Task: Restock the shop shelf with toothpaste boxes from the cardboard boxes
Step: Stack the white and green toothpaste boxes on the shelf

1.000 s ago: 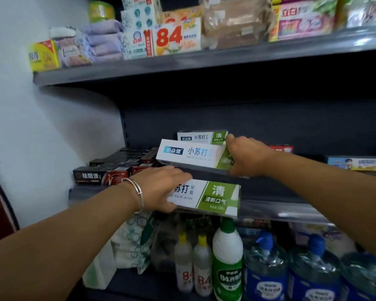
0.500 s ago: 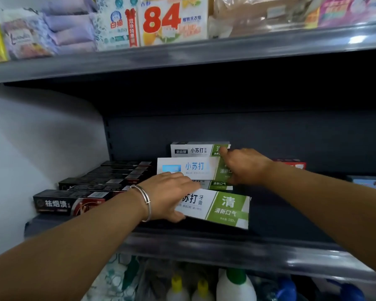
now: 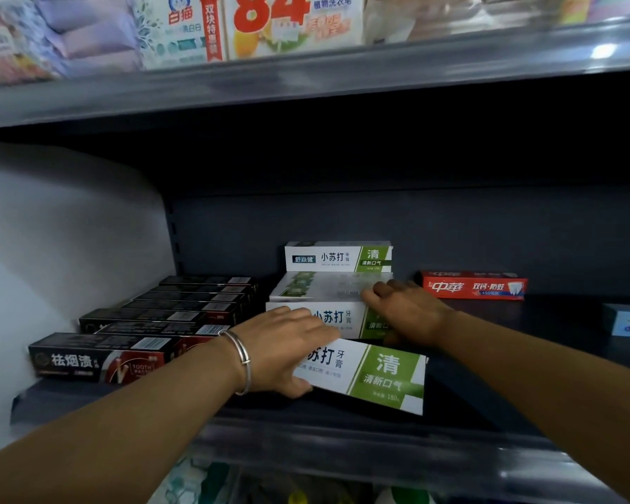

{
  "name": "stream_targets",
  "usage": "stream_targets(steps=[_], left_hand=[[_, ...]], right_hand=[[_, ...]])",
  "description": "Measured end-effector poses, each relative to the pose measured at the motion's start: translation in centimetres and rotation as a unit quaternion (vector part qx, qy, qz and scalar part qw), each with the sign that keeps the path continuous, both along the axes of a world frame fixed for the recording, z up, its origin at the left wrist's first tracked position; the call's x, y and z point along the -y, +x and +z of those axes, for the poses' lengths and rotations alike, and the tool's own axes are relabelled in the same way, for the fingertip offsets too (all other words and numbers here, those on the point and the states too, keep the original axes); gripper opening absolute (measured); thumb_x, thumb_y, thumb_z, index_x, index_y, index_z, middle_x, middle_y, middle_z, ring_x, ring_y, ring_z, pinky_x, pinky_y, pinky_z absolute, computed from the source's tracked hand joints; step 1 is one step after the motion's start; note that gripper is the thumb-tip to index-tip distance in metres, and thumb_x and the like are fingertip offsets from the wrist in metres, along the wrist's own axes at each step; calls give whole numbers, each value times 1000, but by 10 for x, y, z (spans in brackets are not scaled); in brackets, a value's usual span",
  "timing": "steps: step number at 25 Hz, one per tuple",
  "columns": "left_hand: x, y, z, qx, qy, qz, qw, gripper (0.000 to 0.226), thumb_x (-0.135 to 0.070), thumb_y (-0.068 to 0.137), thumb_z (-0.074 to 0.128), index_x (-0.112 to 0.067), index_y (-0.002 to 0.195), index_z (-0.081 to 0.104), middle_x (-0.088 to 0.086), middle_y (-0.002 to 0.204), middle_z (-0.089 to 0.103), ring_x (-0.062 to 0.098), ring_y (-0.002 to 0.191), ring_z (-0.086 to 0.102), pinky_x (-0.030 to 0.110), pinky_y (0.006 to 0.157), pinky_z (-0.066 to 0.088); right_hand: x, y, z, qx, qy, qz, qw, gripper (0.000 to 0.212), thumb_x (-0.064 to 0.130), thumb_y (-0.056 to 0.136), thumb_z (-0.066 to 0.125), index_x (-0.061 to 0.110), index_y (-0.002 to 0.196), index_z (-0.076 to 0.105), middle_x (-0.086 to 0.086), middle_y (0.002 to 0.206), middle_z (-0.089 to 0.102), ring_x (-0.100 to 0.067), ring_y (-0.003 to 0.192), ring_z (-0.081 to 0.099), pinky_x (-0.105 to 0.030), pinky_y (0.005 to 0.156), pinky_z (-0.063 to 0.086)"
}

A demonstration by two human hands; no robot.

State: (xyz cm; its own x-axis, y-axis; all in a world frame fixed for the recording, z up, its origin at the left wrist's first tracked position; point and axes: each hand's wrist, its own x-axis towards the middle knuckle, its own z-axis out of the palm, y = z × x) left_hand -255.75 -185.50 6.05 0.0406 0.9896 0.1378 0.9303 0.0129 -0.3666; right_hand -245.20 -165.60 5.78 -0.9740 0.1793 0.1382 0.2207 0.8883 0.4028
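Both boxes now lying on shelf (image 3: 488, 412): left hand (image 3: 281, 354) gripping front box (image 3: 371, 376), right hand (image 3: 404, 311) pressing second box (image 3: 335, 318); restocking continuing.

wall (image 3: 51, 220): pale, left | back panel (image 3: 415, 220): dark | upper shelf (image 3: 306, 85): grey, glare

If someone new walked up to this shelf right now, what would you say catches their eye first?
Probably the white-and-green toothpaste boxes in the middle of the dark shelf, with both hands on them: the left hand holds the tilted front box, the right hand rests on the box behind it. Black toothpaste boxes line the left side, and a red box sits alone to the right.
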Motion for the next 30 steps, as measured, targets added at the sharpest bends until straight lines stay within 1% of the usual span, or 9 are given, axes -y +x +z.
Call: stream_targets(steps=[2, 5, 9, 16, 19, 26, 27, 28, 30], left_hand=[[-1, -2, -1, 5, -2, 1, 1000, 68, -44, 82, 59, -23, 139, 29, -6, 137, 42, 13, 123, 37, 31, 107, 31], [-1, -3, -2, 5, -4, 0, 1000, 67, -44, 83, 58, -24, 139, 29, -6, 136, 42, 12, 123, 37, 30, 108, 30], [-1, -2, -3, 14, 0, 0, 1000, 65, -43, 82, 59, -24, 138, 30, -6, 133, 43, 12, 121, 38, 29, 107, 31], [-1, -3, -2, 16, 5, -6, 1000, 63, -41, 82, 59, -24, 136, 31, -6, 133, 43, 12, 119, 38, 29, 106, 32], [-2, -3, -3, 18, 2, -5, 1000, 63, -41, 82, 60, -24, 136, 32, -6, 132, 44, 12, 118, 38, 28, 105, 33], [-3, -4, -4, 20, 2, 3, 1000, 63, -42, 82, 59, -24, 136, 32, -6, 131, 45, 12, 118, 39, 29, 105, 34], [-3, -4, -4, 20, 3, 8, 1000, 64, -43, 82, 59, -24, 137, 31, -6, 132, 44, 12, 119, 39, 28, 106, 33], [-3, -4, -3, 18, 5, 13, 1000, 65, -43, 82, 59, -24, 138, 31, -6, 134, 43, 12, 120, 38, 27, 107, 32], [-3, -3, -2, 10, 15, 25, 1000, 67, -44, 82, 59, -24, 139, 29, -6, 135, 43, 13, 122, 38, 26, 107, 30]], right_hand=[[-6, -2, -4, 2, 16, 15, 1000, 77, 37, 85, 63, 18, 146, 20, -11, 144, 34, -27, 132, 33, -41, 110, 32], [-7, -3, -8, 4, 19, 32, 999, 72, 39, 91, 54, 23, 150, 16, -8, 147, 31, -25, 135, 27, -39, 112, 29], [-8, -6, -10, 4, 13, 31, 999, 66, 44, 95, 45, 24, 150, 15, -2, 151, 30, -22, 136, 24, -39, 111, 29], [-10, -19, -8, 14, 18, 3, 1000, 57, 42, 98, 38, 24, 149, 19, -6, 147, 39, -26, 129, 40, -40, 105, 36], [-11, -24, -8, 15, 25, -5, 1000, 58, 45, 97, 39, 25, 148, 20, -7, 142, 44, -26, 126, 43, -39, 102, 39], [-6, -25, -6, 17, 1, -30, 999, 56, 45, 96, 42, 25, 146, 28, -10, 138, 48, -27, 124, 44, -40, 103, 40], [-4, -23, -3, 14, -15, -28, 999, 55, 47, 96, 40, 25, 145, 30, -11, 139, 48, -27, 125, 44, -40, 104, 39], [1, -21, 3, -10, -64, -22, 998, 53, 47, 97, 38, 23, 143, 35, -11, 138, 48, -27, 123, 45, -40, 104, 39], [13, -15, 19, -62, -249, -18, 966, 49, 47, 97, 36, 16, 133, 51, -9, 133, 53, -24, 119, 50, -36, 103, 41]])
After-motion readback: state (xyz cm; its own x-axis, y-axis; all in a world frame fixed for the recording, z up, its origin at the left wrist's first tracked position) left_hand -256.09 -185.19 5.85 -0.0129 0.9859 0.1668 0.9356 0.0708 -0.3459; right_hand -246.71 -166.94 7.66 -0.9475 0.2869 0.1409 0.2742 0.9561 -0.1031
